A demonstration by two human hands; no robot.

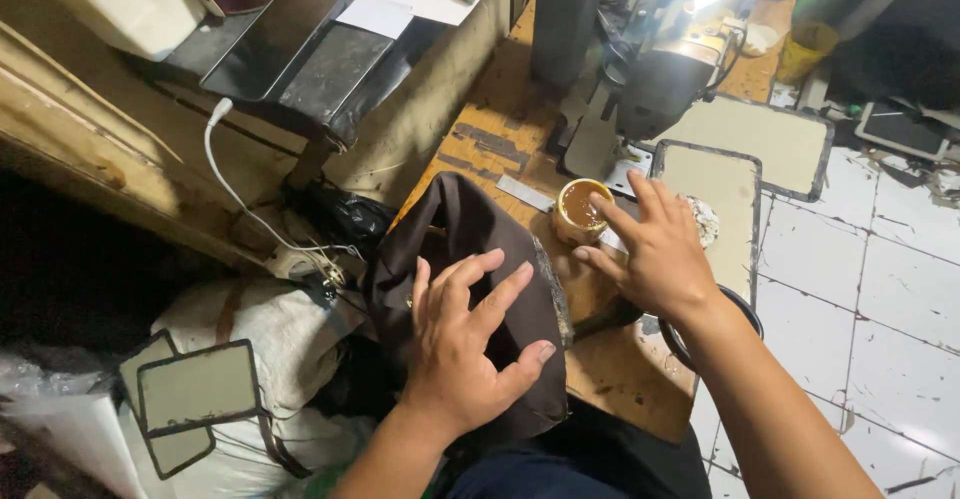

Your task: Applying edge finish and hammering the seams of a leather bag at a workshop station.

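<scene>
Nearest, left hand [462, 344] hovers over brown leather [480, 259] on the worktop [610, 369], fingers [505, 294] spread wide, holding nothing. Right hand [655, 249] reaches to a glue tin [581, 209] just beyond the leather, fingers loosely apart, one fingertip at its rim.

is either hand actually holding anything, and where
Nothing is gripped. The left hand rests open on the dark brown fabric; the right hand has fingertips at the small glue pot.

Worn wooden workbench [620, 369] — bears dark brown fabric piece [480, 259], small glue tin [580, 209], sewing machine [640, 69].
</scene>
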